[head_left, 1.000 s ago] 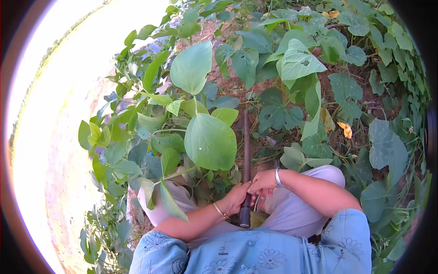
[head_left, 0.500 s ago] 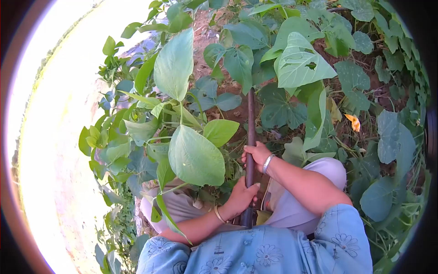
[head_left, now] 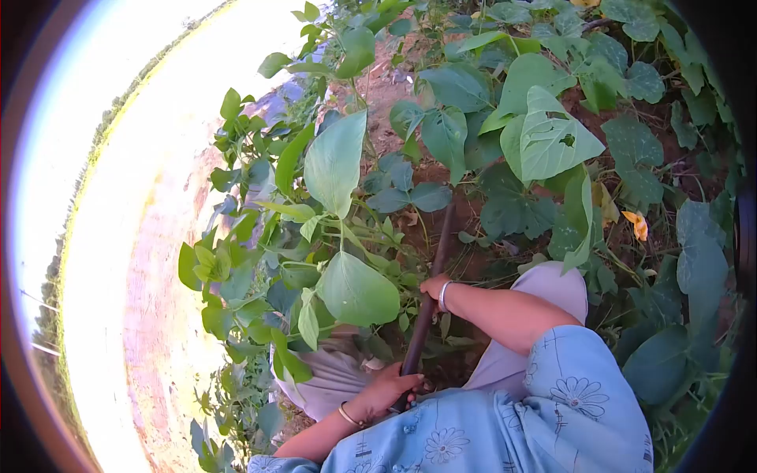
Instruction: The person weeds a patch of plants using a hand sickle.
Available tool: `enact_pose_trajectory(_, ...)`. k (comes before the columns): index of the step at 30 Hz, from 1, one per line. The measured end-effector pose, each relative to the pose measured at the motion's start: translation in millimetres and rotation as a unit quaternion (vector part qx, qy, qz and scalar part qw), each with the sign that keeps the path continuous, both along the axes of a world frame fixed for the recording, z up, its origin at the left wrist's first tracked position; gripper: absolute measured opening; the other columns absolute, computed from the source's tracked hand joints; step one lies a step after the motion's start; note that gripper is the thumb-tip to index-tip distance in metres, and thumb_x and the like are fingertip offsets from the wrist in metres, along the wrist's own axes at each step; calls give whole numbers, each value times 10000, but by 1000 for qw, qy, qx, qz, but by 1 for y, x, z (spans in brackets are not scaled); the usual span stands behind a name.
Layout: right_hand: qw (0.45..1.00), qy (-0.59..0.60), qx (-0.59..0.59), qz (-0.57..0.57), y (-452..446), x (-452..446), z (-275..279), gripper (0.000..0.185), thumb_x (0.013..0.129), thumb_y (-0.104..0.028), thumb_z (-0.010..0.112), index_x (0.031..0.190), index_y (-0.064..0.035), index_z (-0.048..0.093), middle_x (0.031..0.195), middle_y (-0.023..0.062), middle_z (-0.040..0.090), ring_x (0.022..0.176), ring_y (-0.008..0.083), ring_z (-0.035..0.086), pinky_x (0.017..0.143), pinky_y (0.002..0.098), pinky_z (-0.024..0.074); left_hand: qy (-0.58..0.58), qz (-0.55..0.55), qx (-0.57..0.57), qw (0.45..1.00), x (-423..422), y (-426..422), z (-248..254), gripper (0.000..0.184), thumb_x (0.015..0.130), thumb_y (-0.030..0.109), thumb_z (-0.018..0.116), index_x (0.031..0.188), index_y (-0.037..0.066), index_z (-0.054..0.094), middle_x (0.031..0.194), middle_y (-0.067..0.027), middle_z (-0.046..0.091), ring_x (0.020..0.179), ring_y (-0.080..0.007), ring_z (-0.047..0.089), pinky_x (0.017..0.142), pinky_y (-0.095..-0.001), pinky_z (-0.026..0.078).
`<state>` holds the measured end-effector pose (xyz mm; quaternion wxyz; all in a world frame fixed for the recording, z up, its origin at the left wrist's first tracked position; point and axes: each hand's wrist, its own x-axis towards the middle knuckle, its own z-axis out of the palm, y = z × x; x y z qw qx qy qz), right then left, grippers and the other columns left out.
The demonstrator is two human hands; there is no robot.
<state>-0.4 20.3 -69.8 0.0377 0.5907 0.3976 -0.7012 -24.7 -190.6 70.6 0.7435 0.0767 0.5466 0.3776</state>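
A long dark pole (head_left: 426, 319) slants down between my knees, its upper end running in among the leaves, so I cannot see what it ends in. Partway along, my right hand (head_left: 436, 288), with a silver bangle (head_left: 443, 296) at the wrist, is closed round it. Lower down, close to my shirt, my left hand (head_left: 388, 389) grips the pole near its bottom end; a gold bangle (head_left: 347, 413) is on that wrist. Some of the left fingers are hidden behind the pole. Broad green leaves (head_left: 359, 290) hang just left of the pole.
Leafy plants (head_left: 236, 276) crowd the left side, and vines with holed leaves (head_left: 556, 138) spread ahead and right. An orange flower (head_left: 635, 225) sits among them. Brown soil (head_left: 386, 114) shows between stems. Bright open ground (head_left: 169, 260) lies beyond on the left.
The pole has gone from nearly upright in view to a slant, its lower end swinging left. My left hand has moved down and left with it. The whole view has shifted somewhat.
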Motion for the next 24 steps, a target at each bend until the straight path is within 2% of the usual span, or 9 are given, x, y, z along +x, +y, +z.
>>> enact_pose_trajectory(3, 996, -68, 54, 31, -8, -6, -22, 258, 678, -95, 545, 887, 50, 501, 773, 164, 554, 676, 281, 578, 540, 362, 477, 95, -61, 20, 993, 5, -12, -14, 182, 758, 149, 523, 836, 32, 408, 607, -20, 459, 503, -79, 439, 459, -203, 363)
enact_pose_trajectory(7, 944, -145, 290, 50, 3, -3, 29, 396, 664, -121, 551, 1001, 53, 435, 816, 187, 561, 773, 325, 559, 686, 330, 445, 106, -16, 79, 991, 14, -3, -17, 211, 756, 140, 517, 882, 21, 396, 604, -18, 455, 497, -78, 441, 457, -201, 367)
enact_pose_trajectory(12, 955, 32, 293, -21, 39, 11, 120, 401, 669, -175, 561, 965, 39, 396, 837, 193, 557, 739, 317, 566, 721, 360, 440, 196, -5, 139, 971, 27, 44, -14, 228, 763, 136, 511, 899, 22, 367, 612, -19, 452, 482, -82, 444, 447, -209, 382)
enact_pose_trajectory(14, 960, 126, 136, -212, 52, 15, 95, 355, 685, -199, 546, 918, 39, 423, 829, 188, 560, 727, 303, 571, 673, 352, 462, 241, -13, 156, 958, 39, 51, -20, 229, 765, 133, 507, 903, 22, 361, 616, -18, 451, 476, -83, 443, 445, -210, 385)
enact_pose_trajectory(15, 959, 128, 136, -213, 73, 22, 42, 355, 685, -199, 546, 918, 39, 423, 829, 188, 560, 727, 303, 571, 673, 352, 462, 235, -13, 133, 963, 44, 53, -26, 224, 767, 134, 505, 902, 27, 362, 621, -18, 452, 483, -83, 445, 441, -210, 384)
enact_pose_trajectory(17, 974, 77, 211, -34, 79, 23, -70, 381, 676, -226, 553, 925, 49, 466, 875, 196, 560, 771, 294, 572, 676, 350, 464, 232, -13, 114, 966, 49, 50, -41, 219, 769, 135, 503, 901, 32, 363, 626, -17, 454, 490, -83, 447, 437, -209, 383)
enact_pose_trajectory(19, 951, 23, 271, 147, 67, 26, -181, 412, 667, -253, 559, 931, 59, 509, 922, 205, 560, 814, 285, 573, 678, 348, 466, 108, -44, 82, 990, 50, 38, -54, 193, 774, 147, 497, 878, 37, 377, 634, -19, 452, 515, -81, 451, 444, -211, 380)
enact_pose_trajectory(22, 942, -148, 230, 197, 19, 44, 35, 473, 642, -246, 572, 991, 64, 493, 947, 227, 547, 847, 288, 566, 706, 351, 455, 74, -19, 50, 996, 46, 29, -21, 174, 775, 163, 495, 838, 37, 392, 645, -29, 455, 537, -84, 452, 465, -212, 374)
enact_pose_trajectory(24, 953, -129, 221, 163, 12, 37, 29, 381, 624, -207, 589, 885, 64, 526, 871, 199, 566, 780, 260, 574, 655, 341, 462, 21, 15, 20, 999, 41, 21, 0, 165, 777, 161, 491, 826, 34, 399, 646, -32, 455, 535, -86, 450, 475, -212, 372)
